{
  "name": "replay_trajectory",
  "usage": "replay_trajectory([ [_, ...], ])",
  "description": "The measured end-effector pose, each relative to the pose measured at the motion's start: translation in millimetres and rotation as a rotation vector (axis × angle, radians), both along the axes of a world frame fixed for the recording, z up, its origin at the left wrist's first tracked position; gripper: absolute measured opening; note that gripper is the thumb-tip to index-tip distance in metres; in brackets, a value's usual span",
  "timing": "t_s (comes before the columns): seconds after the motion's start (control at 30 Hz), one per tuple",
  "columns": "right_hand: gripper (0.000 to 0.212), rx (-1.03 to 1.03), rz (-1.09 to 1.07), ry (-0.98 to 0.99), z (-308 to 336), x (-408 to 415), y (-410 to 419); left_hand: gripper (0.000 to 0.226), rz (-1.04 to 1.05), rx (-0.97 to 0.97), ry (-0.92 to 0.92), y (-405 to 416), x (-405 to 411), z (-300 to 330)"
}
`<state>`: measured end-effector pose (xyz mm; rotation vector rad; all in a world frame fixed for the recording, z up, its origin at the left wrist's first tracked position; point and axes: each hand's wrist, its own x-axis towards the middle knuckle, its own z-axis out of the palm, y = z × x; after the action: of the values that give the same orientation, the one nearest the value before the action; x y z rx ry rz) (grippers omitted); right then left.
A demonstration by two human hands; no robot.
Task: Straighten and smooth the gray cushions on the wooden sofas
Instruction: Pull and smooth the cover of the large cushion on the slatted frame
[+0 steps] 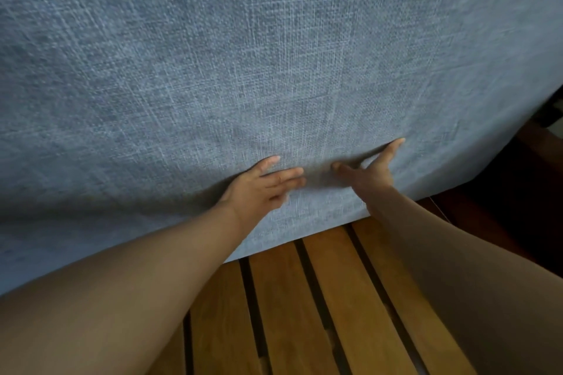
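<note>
A large gray woven cushion (274, 55) fills most of the view, very close to the camera, its lower edge lifted off the sofa's wooden slats (329, 298). My left hand (262, 189) lies flat against the fabric near that lower edge, fingers straight and pointing right. My right hand (370, 169) presses the cushion beside it, fingers spread, thumb pointing left and a finger reaching up to the right. The two hands are a short gap apart. A shallow dent in the fabric shows between them.
Bare wooden slats with dark gaps run under my forearms at the bottom middle. To the right of the cushion lies a dark wooden part of the sofa frame (518, 192) in deep shadow.
</note>
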<state>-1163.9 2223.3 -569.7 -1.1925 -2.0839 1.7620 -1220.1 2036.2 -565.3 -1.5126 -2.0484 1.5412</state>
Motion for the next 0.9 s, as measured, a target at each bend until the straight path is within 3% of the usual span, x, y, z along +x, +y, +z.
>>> replay_trajectory([
  [0.2, 0.109, 0.078, 0.111, 0.014, 49.4, 10.9, -27.8, 0.077, 0.054, 0.022, 0.023, -38.1, 11.8, 40.3],
  [0.53, 0.106, 0.499, 0.679, 0.015, 152.1, 30.1, -158.8, 0.069, 0.254, 0.316, -0.027, -140.2, 21.5, 162.4],
  [0.63, 0.109, 0.573, 0.709, -0.003, 185.5, 24.3, -188.4, 0.069, 0.282, 0.386, -0.024, -170.9, 21.7, 195.1],
  [0.73, 0.112, 0.654, 0.725, -0.026, 217.8, 17.6, -219.7, 0.071, 0.252, 0.594, 0.024, -211.5, 18.4, 226.9],
  [0.9, 0.114, 0.783, 0.663, 0.044, 274.9, -1.4, -276.6, 0.084, 0.37, 0.661, 0.023, -262.3, 9.1, 297.0],
])
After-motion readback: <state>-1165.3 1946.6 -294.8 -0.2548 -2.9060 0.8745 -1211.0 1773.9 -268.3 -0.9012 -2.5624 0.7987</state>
